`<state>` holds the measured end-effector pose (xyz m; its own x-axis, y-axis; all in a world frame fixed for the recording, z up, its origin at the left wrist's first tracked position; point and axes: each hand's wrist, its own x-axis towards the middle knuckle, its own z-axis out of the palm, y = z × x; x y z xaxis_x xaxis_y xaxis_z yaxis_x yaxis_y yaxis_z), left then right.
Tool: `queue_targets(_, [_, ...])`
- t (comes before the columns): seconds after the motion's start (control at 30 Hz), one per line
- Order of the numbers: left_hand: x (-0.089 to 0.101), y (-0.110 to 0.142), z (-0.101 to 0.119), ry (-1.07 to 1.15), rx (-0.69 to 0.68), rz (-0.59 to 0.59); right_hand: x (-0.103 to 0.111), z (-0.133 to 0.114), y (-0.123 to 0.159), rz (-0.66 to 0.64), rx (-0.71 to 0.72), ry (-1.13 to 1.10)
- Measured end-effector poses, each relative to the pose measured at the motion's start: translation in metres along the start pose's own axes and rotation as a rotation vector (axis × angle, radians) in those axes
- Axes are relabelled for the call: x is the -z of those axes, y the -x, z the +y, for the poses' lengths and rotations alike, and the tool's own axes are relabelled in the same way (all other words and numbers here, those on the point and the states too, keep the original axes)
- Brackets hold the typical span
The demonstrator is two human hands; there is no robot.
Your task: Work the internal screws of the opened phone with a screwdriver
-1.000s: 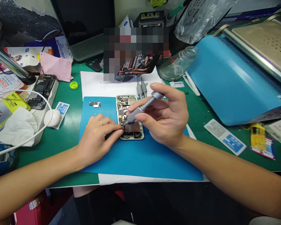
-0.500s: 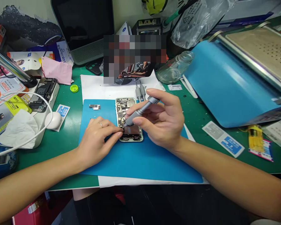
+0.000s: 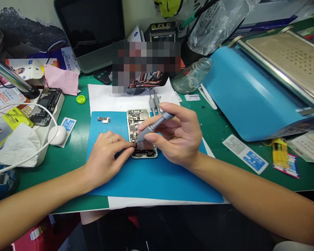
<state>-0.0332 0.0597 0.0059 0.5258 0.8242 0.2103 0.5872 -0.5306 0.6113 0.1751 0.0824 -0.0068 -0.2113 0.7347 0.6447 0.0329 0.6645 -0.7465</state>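
Observation:
An opened smartphone (image 3: 143,152), its inner boards bare, lies on a blue mat (image 3: 151,181). My right hand (image 3: 181,134) is closed around a grey screwdriver (image 3: 157,124), slanted with its tip down at the phone's left side. Beside that tip, my left hand (image 3: 107,153) pinches thumb and forefinger together at the phone's left edge. Whatever sits between those fingertips is too small or hidden to make out. A small metal phone part (image 3: 104,120) rests on the mat, left of the phone. Behind the phone lie two more grey screwdrivers (image 3: 154,104), partly covered by my right hand.
Another opened phone (image 3: 47,106) lies on a white box at left, near a white cable (image 3: 42,104) and a green cap (image 3: 81,99). A glass jar (image 3: 192,75) and a large blue machine (image 3: 230,94) stand at right. A dark screen (image 3: 91,28) is behind.
The whole view has shifted slightly to the left. Both hands, the screwdriver and the phone keep nearly the same positions relative to one another.

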Motion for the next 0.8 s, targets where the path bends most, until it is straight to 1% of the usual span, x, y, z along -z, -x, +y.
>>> queue_targets(0.2, [-0.0007, 0.0000, -0.0004, 0.002, -0.005, -0.001, -0.0010, 0.0004, 0.0009, 0.024, -0.007, 0.040])
queue_targets(0.57, [-0.0009, 0.0002, 0.0005, 0.008, -0.005, -0.007, -0.0023, -0.0007, -0.0013, 0.036, 0.080, -0.002])
queue_targets(0.67, [-0.0008, -0.0001, 0.0002, 0.003, -0.013, -0.005, -0.0031, -0.0002, -0.0019, 0.062, 0.108, -0.012])
queue_targets(0.8, [-0.0020, -0.0002, -0.0008, 0.001, -0.026, -0.001, -0.0043, 0.0005, -0.0014, 0.092, 0.103, 0.034])
